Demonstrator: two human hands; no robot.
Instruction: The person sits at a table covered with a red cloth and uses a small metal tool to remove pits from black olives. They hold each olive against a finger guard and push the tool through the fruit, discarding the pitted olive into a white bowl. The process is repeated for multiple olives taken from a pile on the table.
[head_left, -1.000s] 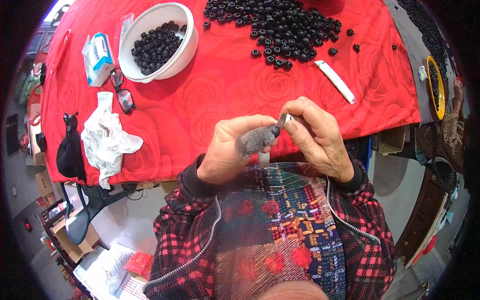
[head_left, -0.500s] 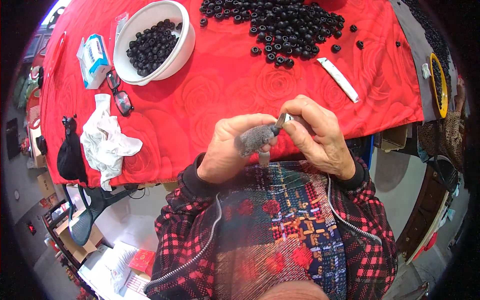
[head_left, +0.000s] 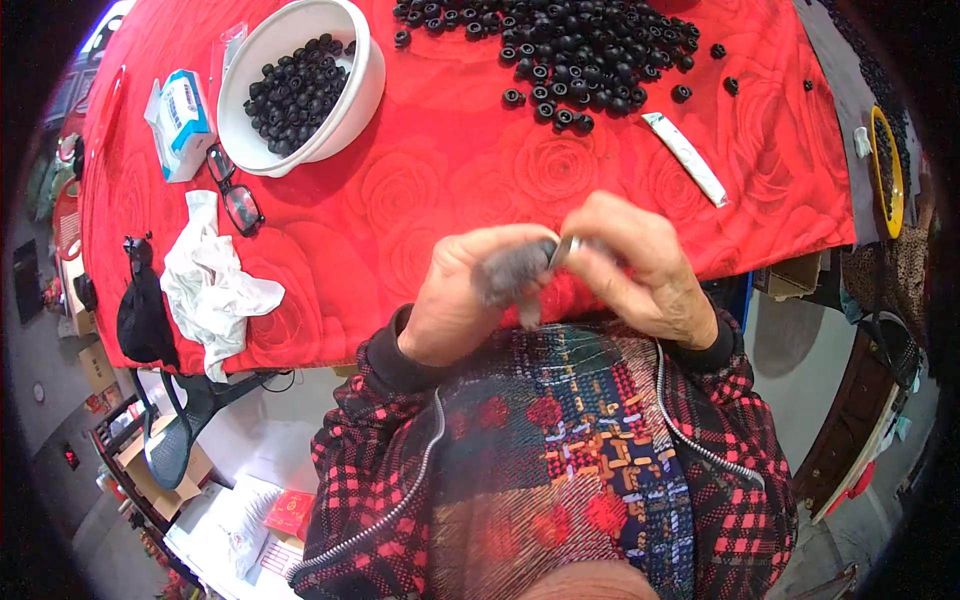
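A: Grey piece (head_left: 508,272) sits in our left hand (head_left: 470,295), fingers closed round it, held over the near table edge just above our lap.

B: Noted. Our right hand (head_left: 640,268) pinches a small metal tool (head_left: 562,250) between thumb and fingertips; its tip meets the grey piece. Both hands touch at the middle. What the grey piece is, we cannot tell; it is blurred.

A: Beyond the hands, the red cloth (head_left: 450,170) covers the table. A white tube (head_left: 685,158) lies to the right, near a heap of black rings (head_left: 570,50) at the far edge.

B: Far left we log a white bowl (head_left: 345,110) part-filled with black rings, glasses (head_left: 235,195) just beside it, a small box (head_left: 180,120), and a crumpled white cloth (head_left: 215,285) at the near left edge.
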